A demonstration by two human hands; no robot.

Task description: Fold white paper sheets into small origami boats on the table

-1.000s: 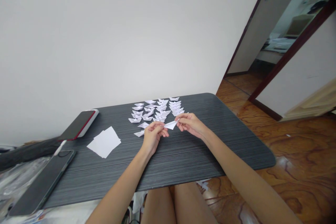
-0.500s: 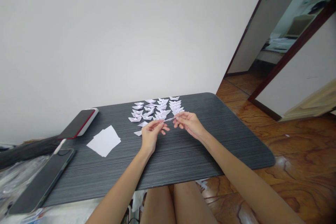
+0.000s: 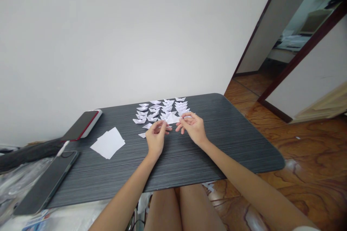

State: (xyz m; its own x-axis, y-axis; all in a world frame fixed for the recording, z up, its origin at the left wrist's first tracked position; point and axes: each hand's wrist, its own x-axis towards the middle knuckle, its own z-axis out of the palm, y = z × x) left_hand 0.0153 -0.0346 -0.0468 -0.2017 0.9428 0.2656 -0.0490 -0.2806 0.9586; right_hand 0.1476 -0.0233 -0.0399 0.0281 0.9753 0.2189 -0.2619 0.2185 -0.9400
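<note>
On our dark table (image 3: 222, 148) we have the paper (image 3: 107, 143), rows of boats (image 3: 139, 121) right of and beyond it, and a phone (image 3: 48, 184) and red-edged device (image 3: 82, 125) left of it.

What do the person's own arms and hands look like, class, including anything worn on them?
Both forearms are bare, slender and smooth in outline. The left hand and right hand wear no gloves, and no watch or bracelet shows at either wrist. A white edge, probably a sleeve, shows high on the right arm. Fingernail details are too small to tell.
</note>
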